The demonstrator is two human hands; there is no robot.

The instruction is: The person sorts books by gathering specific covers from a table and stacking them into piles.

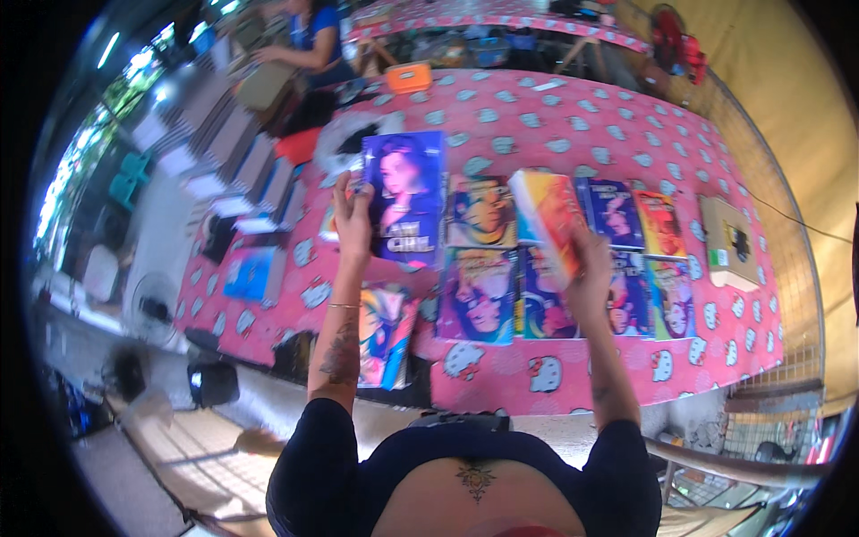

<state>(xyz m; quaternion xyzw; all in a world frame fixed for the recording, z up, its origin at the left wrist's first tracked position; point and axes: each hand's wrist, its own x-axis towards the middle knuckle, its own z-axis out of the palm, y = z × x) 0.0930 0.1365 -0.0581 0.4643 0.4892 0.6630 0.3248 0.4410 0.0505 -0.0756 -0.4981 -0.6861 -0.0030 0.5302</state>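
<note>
A purple book (pixel 404 199) with a figure on its cover is at centre left, its cover facing up. My left hand (pixel 354 213) grips its left edge with bent fingers. My right hand (pixel 586 268) is closed around the lower right side of a thick yellow and orange book (pixel 548 210), tilted above the laid-out books. Below it, books with colourful face covers stand in two rows, including a purple-and-green one (pixel 477 295) and a dark purple one (pixel 613 213). Part of the rows is hidden by the held book and my right hand.
A pink patterned cloth (pixel 546 367) covers the table. Book stacks (pixel 242 157) stand at the far left, a blue-covered stack (pixel 253 273) nearer. More books (pixel 386 336) lie beside my left forearm. A beige box (pixel 729 242) sits right, an orange box (pixel 409 78) far. Another person (pixel 318 45) works beyond.
</note>
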